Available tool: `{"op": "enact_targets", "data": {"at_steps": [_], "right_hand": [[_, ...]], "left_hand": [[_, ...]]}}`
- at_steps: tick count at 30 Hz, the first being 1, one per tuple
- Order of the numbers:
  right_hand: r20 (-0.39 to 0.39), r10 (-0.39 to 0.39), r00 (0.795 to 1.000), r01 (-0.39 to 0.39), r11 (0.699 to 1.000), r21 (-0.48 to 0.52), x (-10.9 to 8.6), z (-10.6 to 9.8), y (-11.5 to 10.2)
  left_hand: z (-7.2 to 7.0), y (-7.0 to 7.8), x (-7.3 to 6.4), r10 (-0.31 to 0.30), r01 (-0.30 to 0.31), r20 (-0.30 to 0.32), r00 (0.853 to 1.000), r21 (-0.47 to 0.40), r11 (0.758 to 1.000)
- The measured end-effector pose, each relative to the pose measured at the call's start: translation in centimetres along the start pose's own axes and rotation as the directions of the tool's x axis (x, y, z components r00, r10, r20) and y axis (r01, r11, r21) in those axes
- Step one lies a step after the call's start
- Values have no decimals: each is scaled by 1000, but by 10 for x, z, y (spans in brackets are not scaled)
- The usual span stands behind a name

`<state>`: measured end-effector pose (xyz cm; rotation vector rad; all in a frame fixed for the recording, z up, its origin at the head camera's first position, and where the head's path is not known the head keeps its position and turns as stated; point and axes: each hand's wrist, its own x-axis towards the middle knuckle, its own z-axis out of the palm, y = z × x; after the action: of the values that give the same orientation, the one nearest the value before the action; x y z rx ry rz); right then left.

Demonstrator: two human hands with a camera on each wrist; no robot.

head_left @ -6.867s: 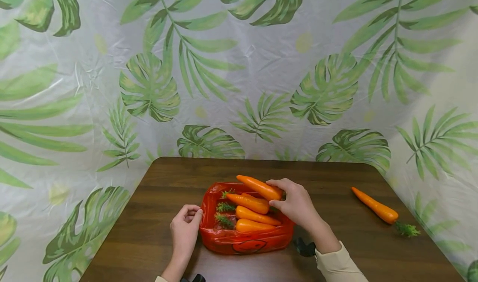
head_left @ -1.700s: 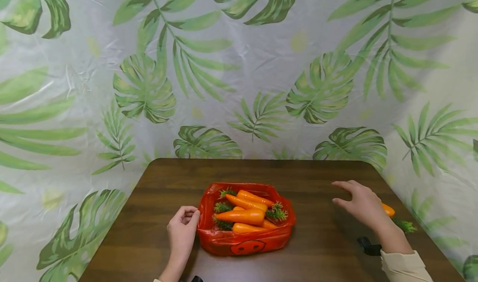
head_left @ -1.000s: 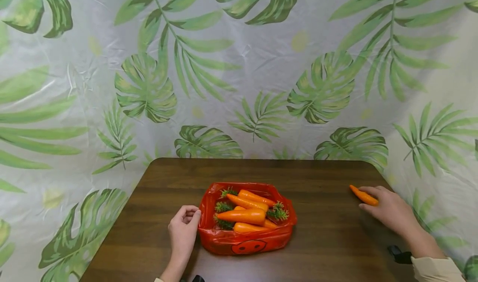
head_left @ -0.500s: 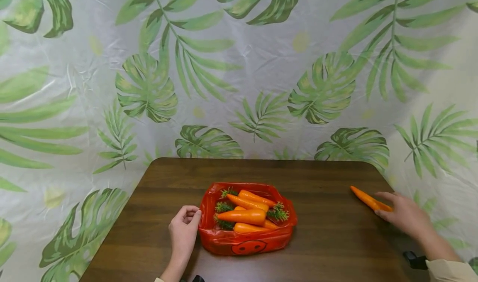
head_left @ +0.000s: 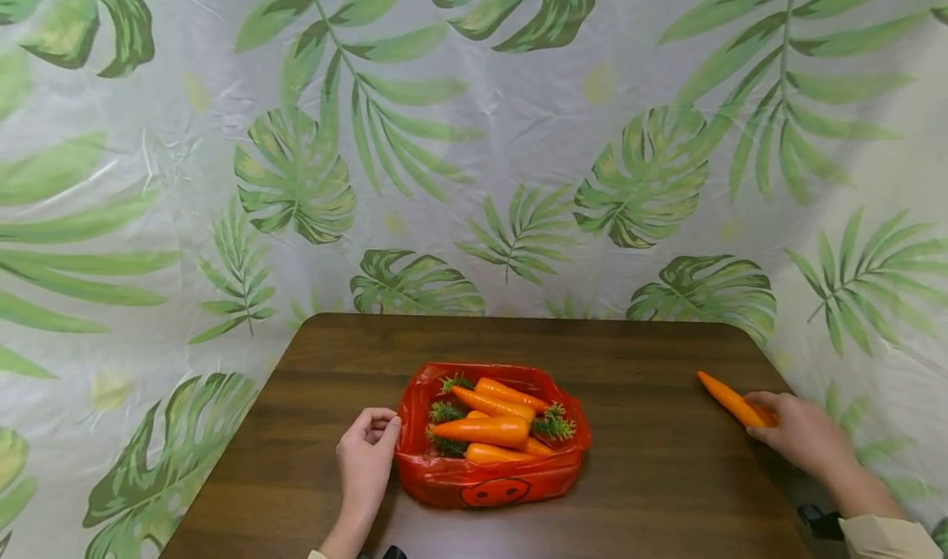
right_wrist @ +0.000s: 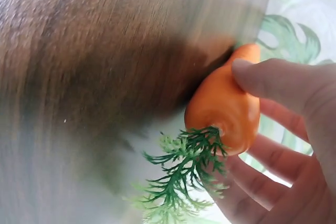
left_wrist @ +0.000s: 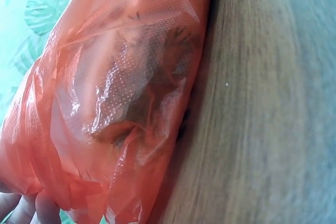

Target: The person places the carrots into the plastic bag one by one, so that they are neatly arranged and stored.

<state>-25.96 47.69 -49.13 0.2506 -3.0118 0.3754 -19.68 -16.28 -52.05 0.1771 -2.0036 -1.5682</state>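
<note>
A red plastic bag (head_left: 489,485) with a drawn face lies wide at the mouth on the table, several orange carrots (head_left: 481,430) with green tops piled inside. My left hand (head_left: 368,452) pinches the bag's left rim; its fingers (left_wrist: 46,209) show at the lower corner of the left wrist view. At the table's right side, my right hand (head_left: 803,435) holds a single carrot (head_left: 729,397) near its thick end. In the right wrist view the thumb lies on top of that carrot (right_wrist: 223,103) and the fingers curl round its far side, its leafy top (right_wrist: 184,169) hanging free.
The brown wooden table (head_left: 629,361) has rounded far corners, and its right edge runs close under my right hand. Behind it hangs a leaf-patterned curtain (head_left: 518,131).
My right hand laid a carrot in the bag, then moved right to the lone carrot and now grips it. My left hand has stayed at the bag's left rim.
</note>
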Motion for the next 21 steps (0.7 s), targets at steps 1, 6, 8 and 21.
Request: {"op": "enact_targets", "data": {"at_steps": [1,6,8,21], "right_hand": [[1,2,1000,-2,1000,-3,0,0,-1],[15,23,1000,-23,1000,-11,0,-1,-4],[22,31,999,-31,999,-10,0,-3,-6],[23,33,999,-32,999,-17,0,-2,-15]], "left_hand": [[0,0,0,2,-2,-1,1000,0,1000],[0,0,1,-1,1,4,1000,5,1000],[0,0,1,-7,7,5,1000,5,1000],[0,4,-1,0,0,-3,1000,-27,1000]]}}
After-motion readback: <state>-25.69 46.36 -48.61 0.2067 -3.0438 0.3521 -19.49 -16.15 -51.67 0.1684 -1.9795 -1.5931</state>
